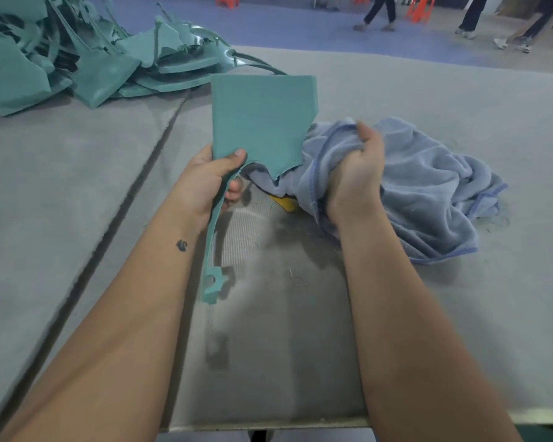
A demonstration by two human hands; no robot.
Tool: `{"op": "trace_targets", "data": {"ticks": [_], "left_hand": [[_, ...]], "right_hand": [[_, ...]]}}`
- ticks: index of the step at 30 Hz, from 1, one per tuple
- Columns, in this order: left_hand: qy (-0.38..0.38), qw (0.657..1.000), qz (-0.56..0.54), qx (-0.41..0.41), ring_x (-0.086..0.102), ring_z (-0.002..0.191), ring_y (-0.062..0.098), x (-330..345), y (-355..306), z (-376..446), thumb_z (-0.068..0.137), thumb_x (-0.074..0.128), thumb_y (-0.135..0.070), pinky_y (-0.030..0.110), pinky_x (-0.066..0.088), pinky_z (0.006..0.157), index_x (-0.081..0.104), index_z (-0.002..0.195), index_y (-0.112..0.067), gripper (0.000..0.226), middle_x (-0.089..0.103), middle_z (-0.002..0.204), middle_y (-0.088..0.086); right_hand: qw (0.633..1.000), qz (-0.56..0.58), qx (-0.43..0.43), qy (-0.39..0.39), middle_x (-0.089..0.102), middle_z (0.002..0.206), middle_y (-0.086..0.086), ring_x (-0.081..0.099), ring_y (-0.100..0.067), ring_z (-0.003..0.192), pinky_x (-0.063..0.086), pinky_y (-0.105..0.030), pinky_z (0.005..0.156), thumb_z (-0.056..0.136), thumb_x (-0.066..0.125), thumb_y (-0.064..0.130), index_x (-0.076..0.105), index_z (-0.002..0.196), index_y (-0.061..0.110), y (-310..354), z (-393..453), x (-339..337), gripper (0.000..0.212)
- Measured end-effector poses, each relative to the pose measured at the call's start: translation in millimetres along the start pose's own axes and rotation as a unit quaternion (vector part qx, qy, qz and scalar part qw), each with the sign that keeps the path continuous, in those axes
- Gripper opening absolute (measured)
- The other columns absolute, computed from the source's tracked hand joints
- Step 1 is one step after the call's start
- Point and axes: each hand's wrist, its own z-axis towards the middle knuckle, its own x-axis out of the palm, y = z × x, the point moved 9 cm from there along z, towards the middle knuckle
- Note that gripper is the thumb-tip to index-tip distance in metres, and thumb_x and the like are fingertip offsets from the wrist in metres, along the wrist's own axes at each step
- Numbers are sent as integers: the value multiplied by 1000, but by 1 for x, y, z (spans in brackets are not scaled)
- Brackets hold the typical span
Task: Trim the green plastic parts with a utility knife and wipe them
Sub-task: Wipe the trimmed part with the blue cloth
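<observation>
Green plastic part (261,122) stands up flat above the left hand (205,183), which pinches its bottom edge with the thumb on the front and the fingers curled behind, while a long thin strip of it hangs down past the wrist to a small notched end. Just beside it, the right hand (358,177) is closed around a bunched-up blue towel (428,193) that lies on the gray table (460,100) and touches the part's lower right edge. More green parts (77,55) sit in a messy pile far off at the table's back left corner.
</observation>
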Motion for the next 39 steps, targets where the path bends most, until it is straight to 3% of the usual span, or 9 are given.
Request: {"op": "trace_targets", "data": {"ticks": [6,12,16,21,24,27,29,33,39], "left_hand": [[97,994,-24,-55,32,33,-3,13,6,-8,97,43,-5,8,25,32,55,100,-13,15,58,83,-1],[63,995,36,-61,35,33,0,14,11,-7,99,45,-5,11,27,31,50,109,-10,13,49,80,4],[58,997,41,-35,35,33,1,17,6,-7,98,47,-4,12,28,30,53,98,-11,9,47,77,6],[28,1000,1,1,33,32,1,10,-6,-6,98,45,-2,11,26,31,54,92,-10,13,59,63,-3],[-1,1000,15,0,33,32,1,1,-6,-6,98,47,-2,12,26,31,53,88,-11,15,55,59,-3],[-8,1000,28,-7,34,32,2,0,-4,-5,98,48,-3,12,27,31,53,89,-11,13,53,60,-2],[-22,999,28,-8,34,32,2,-3,-5,-4,98,49,-3,12,27,31,53,91,-12,12,52,67,0],[-66,998,-7,15,34,33,0,-12,-10,-2,99,46,-2,11,27,32,52,91,-15,16,52,77,0],[39,967,-252,5,36,29,2,-8,-18,-1,101,35,-12,10,31,31,48,95,-16,14,47,86,-6]], "right_hand": [[984,-160,1,84,63,125,-16,61,-32,114,46,-48,102,98,49,16,53,127,4,-14,-6,23,32],[943,-274,-184,27,64,104,-7,64,-21,98,55,-34,89,102,44,10,56,106,7,10,-14,27,13],[956,-238,-167,-43,62,84,4,63,6,60,47,-8,54,102,45,21,55,87,15,16,-14,15,19],[971,-143,-25,-188,51,119,-8,55,-29,109,45,-37,87,95,48,51,46,128,11,15,-15,-19,52],[979,-108,-19,-173,59,90,-7,57,-24,74,48,-34,65,91,58,43,54,99,9,15,-15,-18,35],[988,-75,-53,-125,67,66,-2,63,-21,67,52,-29,60,86,58,23,64,76,11,13,-21,-12,17],[997,-15,-53,-46,58,49,2,59,-15,52,50,-22,52,86,43,7,60,51,13,14,-21,-4,40],[997,-30,-59,40,64,94,-12,67,-23,89,57,-30,74,83,19,-20,53,113,1,18,-17,16,49],[977,-85,-159,-115,60,100,6,60,-11,85,53,-23,70,95,43,-6,41,141,26,35,-15,-12,56]]}}
